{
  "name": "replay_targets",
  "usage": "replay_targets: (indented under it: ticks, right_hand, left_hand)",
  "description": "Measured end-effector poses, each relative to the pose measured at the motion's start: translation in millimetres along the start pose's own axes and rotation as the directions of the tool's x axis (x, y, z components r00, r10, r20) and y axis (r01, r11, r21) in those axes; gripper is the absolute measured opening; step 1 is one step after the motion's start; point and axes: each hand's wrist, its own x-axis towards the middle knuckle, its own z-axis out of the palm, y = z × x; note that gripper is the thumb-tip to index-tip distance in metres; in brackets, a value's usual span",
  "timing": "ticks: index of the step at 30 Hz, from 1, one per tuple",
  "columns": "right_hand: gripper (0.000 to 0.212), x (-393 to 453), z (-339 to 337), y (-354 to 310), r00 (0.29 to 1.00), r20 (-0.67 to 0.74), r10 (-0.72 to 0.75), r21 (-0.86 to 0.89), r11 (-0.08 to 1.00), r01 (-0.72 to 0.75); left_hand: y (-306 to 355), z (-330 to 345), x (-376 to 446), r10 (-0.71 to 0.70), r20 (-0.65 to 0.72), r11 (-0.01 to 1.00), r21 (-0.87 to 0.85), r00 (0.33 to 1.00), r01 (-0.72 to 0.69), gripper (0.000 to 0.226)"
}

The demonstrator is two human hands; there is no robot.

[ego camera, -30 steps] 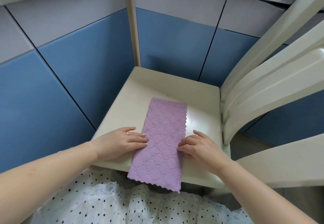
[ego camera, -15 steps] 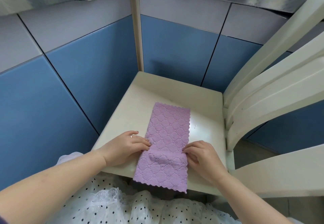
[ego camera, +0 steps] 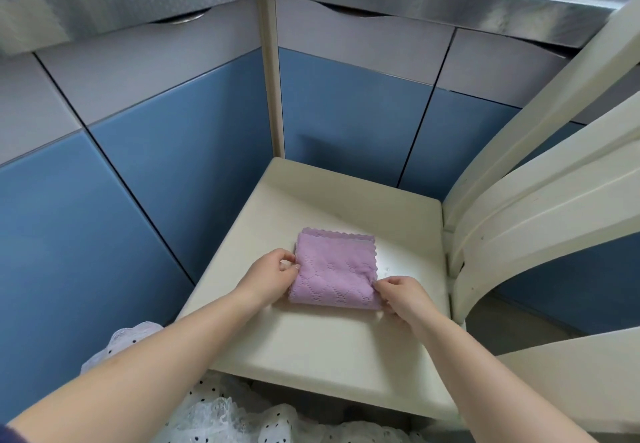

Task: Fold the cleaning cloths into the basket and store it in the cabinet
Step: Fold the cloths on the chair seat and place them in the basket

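The lilac waffle-textured microfibre cleaning cloth (ego camera: 332, 271) with scalloped edges lies folded into a compact square on the cream-coloured seat of the wooden chair (ego camera: 311, 345). The left hand (ego camera: 273, 276) pinches the cloth's left edge; the right hand (ego camera: 398, 295) pinches its near right corner. Judged status: 1 cloth is folded or nearly so. Remaining: placement in the basket, not in view, and storage behind the blue cabinet doors (ego camera: 346, 124).
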Motion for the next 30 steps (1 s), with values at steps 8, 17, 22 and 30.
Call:
replay_targets:
  ticks: [8, 17, 22, 30]
  right_hand:
    - [0.035, -6, 4, 0, 0.990, -0.071, -0.124, -0.083, 0.990, 0.118]
    - [0.020, -11, 5, -1, 0.880, -0.219, -0.421, -0.330, 0.881, 0.339]
    - [0.023, 1, 7, -3, 0.918, -0.210, -0.336, -0.374, 0.895, 0.242]
    - [0.035, 7, 9, -4, 0.938, -0.261, -0.227, -0.339, 0.931, 0.131]
  left_hand:
    - [10, 3, -12, 0.115, 0.000, 0.984, 0.137, 0.993, -0.114, 0.042]
    - [15, 8, -10, 0.410, -0.025, 0.884, 0.255, 0.912, -0.391, 0.039]
    - [17, 14, 5, 0.261, -0.001, 0.921, 0.300, 0.965, -0.249, 0.044]
    - [13, 19, 9, 0.184, -0.014, 0.929, 0.328, 0.983, -0.170, 0.044]
